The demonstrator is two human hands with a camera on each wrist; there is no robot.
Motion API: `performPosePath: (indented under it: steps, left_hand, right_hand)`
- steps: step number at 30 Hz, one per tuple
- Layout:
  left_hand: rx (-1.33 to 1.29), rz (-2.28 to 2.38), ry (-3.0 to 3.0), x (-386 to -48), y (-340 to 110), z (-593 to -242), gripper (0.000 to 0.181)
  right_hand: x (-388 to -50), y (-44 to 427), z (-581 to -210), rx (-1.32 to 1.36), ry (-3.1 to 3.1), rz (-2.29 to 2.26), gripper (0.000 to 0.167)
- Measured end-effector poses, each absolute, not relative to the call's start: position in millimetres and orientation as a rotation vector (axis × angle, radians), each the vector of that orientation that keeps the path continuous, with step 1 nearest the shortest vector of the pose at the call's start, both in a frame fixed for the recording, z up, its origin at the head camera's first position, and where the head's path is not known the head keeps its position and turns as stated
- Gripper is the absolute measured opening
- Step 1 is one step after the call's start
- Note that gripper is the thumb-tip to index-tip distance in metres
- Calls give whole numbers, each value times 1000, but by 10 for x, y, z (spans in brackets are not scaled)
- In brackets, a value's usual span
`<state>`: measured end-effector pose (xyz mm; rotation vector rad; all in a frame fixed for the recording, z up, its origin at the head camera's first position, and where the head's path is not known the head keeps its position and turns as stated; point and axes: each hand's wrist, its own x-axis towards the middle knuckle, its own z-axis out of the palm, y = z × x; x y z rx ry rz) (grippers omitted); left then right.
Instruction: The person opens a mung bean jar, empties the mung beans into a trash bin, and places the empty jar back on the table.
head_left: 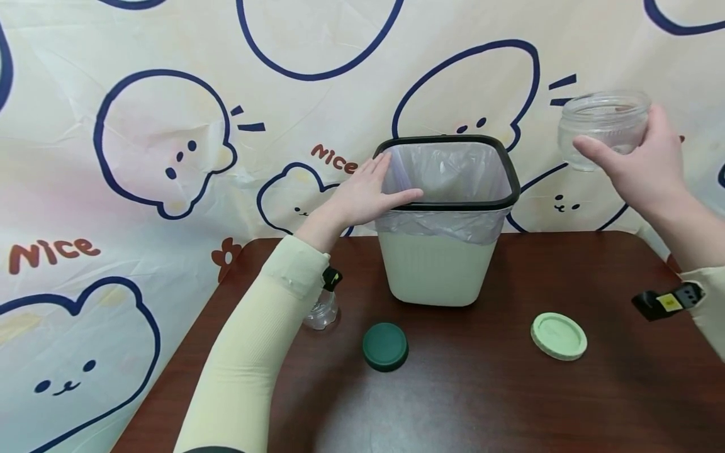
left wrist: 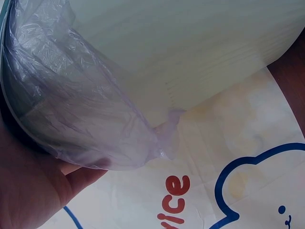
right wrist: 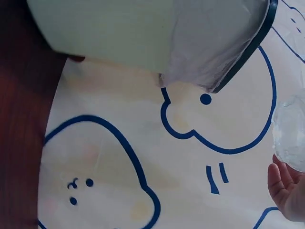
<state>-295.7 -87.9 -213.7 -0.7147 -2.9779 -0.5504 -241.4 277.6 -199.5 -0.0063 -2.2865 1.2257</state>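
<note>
A pale green trash bin (head_left: 433, 267) with a black rim and a translucent liner bag (head_left: 453, 173) stands toward the back of the table. My left hand (head_left: 362, 192) rests on its left rim, thumb stretched along the front edge and fingers extended toward the back. The liner (left wrist: 95, 114) overlaps part of the fingers in the left wrist view. My right hand (head_left: 651, 160) holds a clear wide-mouthed jar (head_left: 603, 129) up in the air, right of the bin and apart from it. This jar (right wrist: 290, 131) is cut off at the right wrist view's edge.
A dark green lid (head_left: 385, 346) lies in front of the bin. To the right is a light green lid (head_left: 560, 336). A smaller clear jar (head_left: 321, 313) stands partly behind my left forearm. A cartoon-printed cloth (head_left: 170, 251) hangs behind the brown table (head_left: 481, 390).
</note>
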Motion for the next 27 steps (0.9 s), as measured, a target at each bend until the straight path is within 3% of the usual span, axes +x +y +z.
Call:
performPosePath:
  steps: [11,21,27]
  left_hand:
    - [-700,-560,-2981,-2951,-888,-2136,104]
    - [-700,-553,-2991,-2929,-868,-2106,103]
    - [-699,-561,-2990,-2921,-881,-2105,103]
  right_hand:
    - [-2352,2936,-2271,69,-2378,1425,71]
    - [-2383,3121,-2609,246,-2398,1523,50]
    - [-2365,3119,-2745,193,-2529,1417,63]
